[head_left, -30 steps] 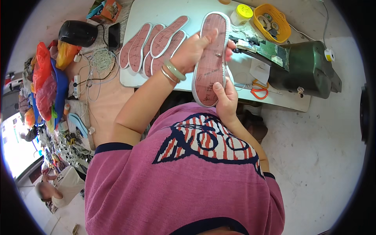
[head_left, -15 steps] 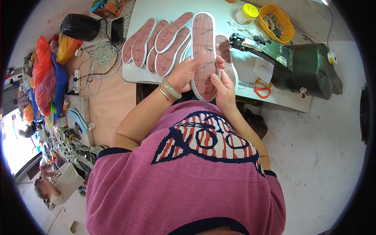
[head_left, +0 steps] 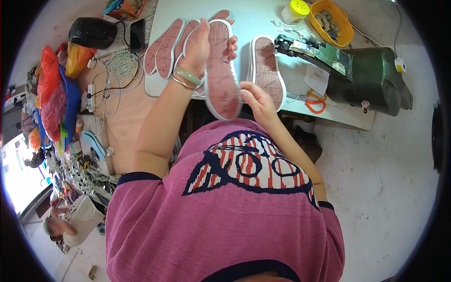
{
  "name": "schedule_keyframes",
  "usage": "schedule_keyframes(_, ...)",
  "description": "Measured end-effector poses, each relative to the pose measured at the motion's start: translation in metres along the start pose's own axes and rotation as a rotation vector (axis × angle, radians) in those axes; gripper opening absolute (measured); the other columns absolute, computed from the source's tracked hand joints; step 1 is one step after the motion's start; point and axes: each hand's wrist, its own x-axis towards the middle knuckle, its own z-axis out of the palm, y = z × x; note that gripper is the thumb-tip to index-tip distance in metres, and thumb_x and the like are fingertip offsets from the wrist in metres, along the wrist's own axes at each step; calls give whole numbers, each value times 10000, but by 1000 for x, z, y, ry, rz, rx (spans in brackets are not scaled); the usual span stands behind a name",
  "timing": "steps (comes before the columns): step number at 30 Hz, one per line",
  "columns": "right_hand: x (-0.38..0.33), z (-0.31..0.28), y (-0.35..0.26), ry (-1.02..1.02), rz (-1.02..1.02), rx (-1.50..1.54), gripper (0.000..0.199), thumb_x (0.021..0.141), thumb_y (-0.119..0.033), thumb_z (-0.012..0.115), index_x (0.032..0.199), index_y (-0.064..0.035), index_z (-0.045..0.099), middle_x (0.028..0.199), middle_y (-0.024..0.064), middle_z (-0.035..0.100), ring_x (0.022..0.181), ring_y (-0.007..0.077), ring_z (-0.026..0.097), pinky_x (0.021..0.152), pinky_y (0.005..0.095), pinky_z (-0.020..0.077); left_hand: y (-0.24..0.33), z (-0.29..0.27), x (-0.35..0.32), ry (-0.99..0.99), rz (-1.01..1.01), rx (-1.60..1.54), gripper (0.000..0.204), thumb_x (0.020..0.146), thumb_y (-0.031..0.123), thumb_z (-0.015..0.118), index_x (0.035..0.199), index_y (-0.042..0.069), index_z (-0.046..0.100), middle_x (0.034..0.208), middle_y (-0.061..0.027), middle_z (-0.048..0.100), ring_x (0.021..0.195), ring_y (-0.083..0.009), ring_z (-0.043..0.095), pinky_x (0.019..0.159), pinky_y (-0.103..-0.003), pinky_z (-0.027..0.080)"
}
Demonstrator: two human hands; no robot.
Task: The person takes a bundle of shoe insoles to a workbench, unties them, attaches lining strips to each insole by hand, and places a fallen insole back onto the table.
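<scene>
Two hands [head_left: 225, 70] hold an insole [head_left: 221, 70] over a white table [head_left: 253, 19] (speckled floor [head_left: 376, 178] beside).

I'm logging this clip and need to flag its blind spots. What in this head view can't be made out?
- Left hand: its palm and grip on the held insole face away from the camera.
- Held insole: its near end is blurred.
- Right hand: fingertips hidden behind the insole's edge.
- Stacked insoles: partly covered by the left hand.
- Yellow basket: contents too small to identify.
- Green machine: its far side is hidden.
</scene>
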Motion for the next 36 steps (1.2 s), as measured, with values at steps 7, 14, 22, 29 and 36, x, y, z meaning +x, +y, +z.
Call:
schedule_keyframes(7, -5, -31, 13, 460, -424, -1290, 650, 695, -208, 776, 1259, -43, 499, 1342, 222, 437, 1224, 391, 435, 1013, 436, 364, 23, -77, 35, 483, 405, 1138, 570, 945, 485, 468, 1238, -3, 491, 1034, -109, 617, 894, -177, 614, 784, -317, 503)
schedule_keyframes(14, -1, -21, 9, 413, -529, -1072, 721, 682, -200, 783, 1299, -23, 455, 1391, 203, 392, 1266, 390, 409, 1045, 462, 337, -66, 20, -30, 301, -253, 616, 459, 895, 354, 622, 1225, 62, 494, 1106, -119, 601, 966, -168, 589, 755, -306, 500)
schedule_keyframes(22, 8, -28, -29, 304, -483, -500, 784, 704, -97, 743, 1382, 3, 362, 1413, 171, 390, 1300, 298, 397, 1079, 408, 312, -61, 33, -47, 182, -118, 160, 525, 943, 193, 551, 1383, 52, 301, 1142, -92, 576, 1015, -151, 594, 860, -317, 511)
schedule_keyframes(29, 11, -25, -54, 225, -564, -292, 776, 743, -49, 700, 1415, 11, 318, 1414, 146, 406, 1306, 235, 395, 1077, 356, 314, -33, 46, -48, 58, -249, -118, 500, 929, 148, 579, 1370, 49, 368, 1224, -81, 567, 1082, -169, 573, 904, -333, 487)
schedule_keyframes(36, 4, -46, -68, 42, -143, 50, 591, 837, -67, 639, 1371, 14, 399, 1277, 112, 552, 1192, 195, 503, 1008, 329, 390, -37, 55, -35, -65, -215, 234, 411, 907, 171, 625, 1268, 31, 489, 1172, -46, 604, 1066, -146, 575, 944, -292, 443)
